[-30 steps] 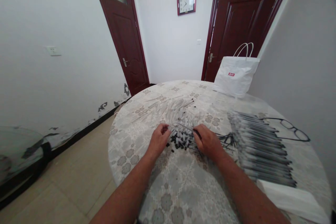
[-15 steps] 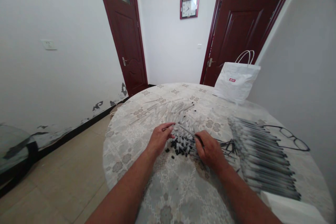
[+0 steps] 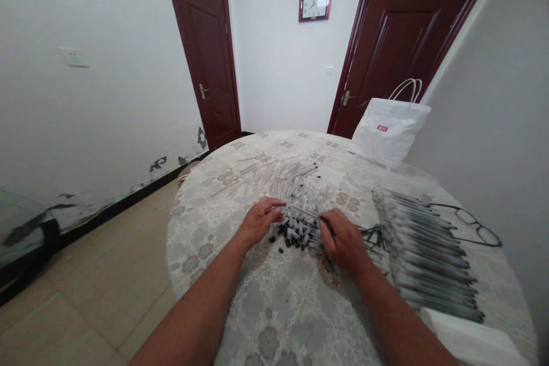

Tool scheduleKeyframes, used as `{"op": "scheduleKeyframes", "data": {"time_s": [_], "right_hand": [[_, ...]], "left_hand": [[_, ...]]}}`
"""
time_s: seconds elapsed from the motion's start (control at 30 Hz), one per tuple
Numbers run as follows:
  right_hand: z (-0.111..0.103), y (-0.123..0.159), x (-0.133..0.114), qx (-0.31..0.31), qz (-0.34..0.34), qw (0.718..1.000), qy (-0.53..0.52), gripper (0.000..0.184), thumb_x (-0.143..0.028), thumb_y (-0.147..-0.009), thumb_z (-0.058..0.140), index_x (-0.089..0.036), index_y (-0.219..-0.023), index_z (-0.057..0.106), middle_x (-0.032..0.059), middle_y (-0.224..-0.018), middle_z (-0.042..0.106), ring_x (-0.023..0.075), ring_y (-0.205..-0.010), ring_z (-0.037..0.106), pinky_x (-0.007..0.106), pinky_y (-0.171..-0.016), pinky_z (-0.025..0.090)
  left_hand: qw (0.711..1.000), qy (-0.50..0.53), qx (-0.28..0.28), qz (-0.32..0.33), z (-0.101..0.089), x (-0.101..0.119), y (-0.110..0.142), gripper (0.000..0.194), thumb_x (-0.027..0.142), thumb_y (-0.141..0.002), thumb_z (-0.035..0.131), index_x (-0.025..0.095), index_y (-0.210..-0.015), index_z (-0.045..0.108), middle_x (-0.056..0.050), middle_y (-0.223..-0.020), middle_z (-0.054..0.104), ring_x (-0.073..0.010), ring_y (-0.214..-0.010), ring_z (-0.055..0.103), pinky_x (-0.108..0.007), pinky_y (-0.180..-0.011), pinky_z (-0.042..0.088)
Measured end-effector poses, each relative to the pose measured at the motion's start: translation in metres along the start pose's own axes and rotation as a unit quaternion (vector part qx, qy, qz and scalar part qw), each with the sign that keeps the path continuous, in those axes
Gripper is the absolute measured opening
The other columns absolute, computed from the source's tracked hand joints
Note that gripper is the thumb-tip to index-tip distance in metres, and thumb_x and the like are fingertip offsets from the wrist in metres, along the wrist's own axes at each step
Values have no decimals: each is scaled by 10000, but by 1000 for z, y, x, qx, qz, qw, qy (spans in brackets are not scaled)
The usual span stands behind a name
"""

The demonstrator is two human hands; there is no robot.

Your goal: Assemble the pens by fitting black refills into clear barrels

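The thin pen tube is btwn the two hands, over the messy heap of small caps & clear bits. It lies side to side w/ a slant: its L end is a bit farther from the person, its R end a bit closer in. The R hand is the nearer one, curled tight round the R end. The L hand has its pointer fingertip right at the other end, thumb bent under. Can't tell if that finger & thumb pinch the tube or just touch it. The hands are apart, w/ the tube going across the gap.

Past the hands, a bunch of clear tubes is spread on the flowery tablecloth. Thin black sticks lie just beside the R hand, btwn it & the long row of pens. The eyeglasses are by the far end of the row, & a white bag stands farther back.

Hard to see: the R end of the tube is hid in the fist. The R hand & arm cover some black sticks. The clear tubes blend in w/ the cloth, so can't count 'em. A white thing at bottom R is partly hid by the arm, so can't say what it is.
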State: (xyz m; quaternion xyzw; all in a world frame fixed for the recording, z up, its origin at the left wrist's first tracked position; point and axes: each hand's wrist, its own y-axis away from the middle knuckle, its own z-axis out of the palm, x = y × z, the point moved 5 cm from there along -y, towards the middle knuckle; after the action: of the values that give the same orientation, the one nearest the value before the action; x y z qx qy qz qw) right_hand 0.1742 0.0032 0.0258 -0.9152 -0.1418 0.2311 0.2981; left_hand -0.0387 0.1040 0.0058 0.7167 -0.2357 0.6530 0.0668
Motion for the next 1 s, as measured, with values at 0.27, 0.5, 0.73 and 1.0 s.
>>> {"op": "scheduleKeyframes", "data": {"time_s": [0.27, 0.5, 0.73, 1.0], "right_hand": [[6, 1, 5, -33, -2, 999, 0, 128, -225, -953, 456, -204, -982, 579, 62, -890, 583, 200, -813, 568, 314, -753, 456], [1, 1, 14, 32, 28, 998, -48, 130, -199, -935, 436, -211, -972, 560, 69, -880, 577, 214, -835, 556, 339, -784, 454], [11, 3, 18, -7, 26, 998, -56, 143, -196, -939, 446, -207, -982, 581, 75, -885, 587, 217, -841, 567, 338, -802, 466], [10, 3, 11, -19, 3, 999, -48, 139, -214, -943, 467, -208, -1008, 589, 77, -914, 597, 218, -849, 579, 337, -801, 481]], "left_hand": [[997, -62, -38, -19, 2, -5, -1, 368, 373, -897, 570, 195, -1192, 700, -49, -864, 731, -196, -828, 710, -321, -828, 522], [997, -65, -42, -10, 4, -7, -2, 368, 378, -894, 574, 189, -1182, 705, -57, -886, 739, -194, -799, 709, -324, -825, 514], [995, -88, -54, -13, 5, 0, -1, 340, 348, -890, 587, 183, -1161, 710, -48, -815, 732, -191, -798, 688, -330, -838, 506], [997, 61, 16, -55, -1, -10, 1, 339, 380, -789, 733, 167, -1051, 693, -47, -848, 723, -185, -757, 701, -334, -779, 542]]}}
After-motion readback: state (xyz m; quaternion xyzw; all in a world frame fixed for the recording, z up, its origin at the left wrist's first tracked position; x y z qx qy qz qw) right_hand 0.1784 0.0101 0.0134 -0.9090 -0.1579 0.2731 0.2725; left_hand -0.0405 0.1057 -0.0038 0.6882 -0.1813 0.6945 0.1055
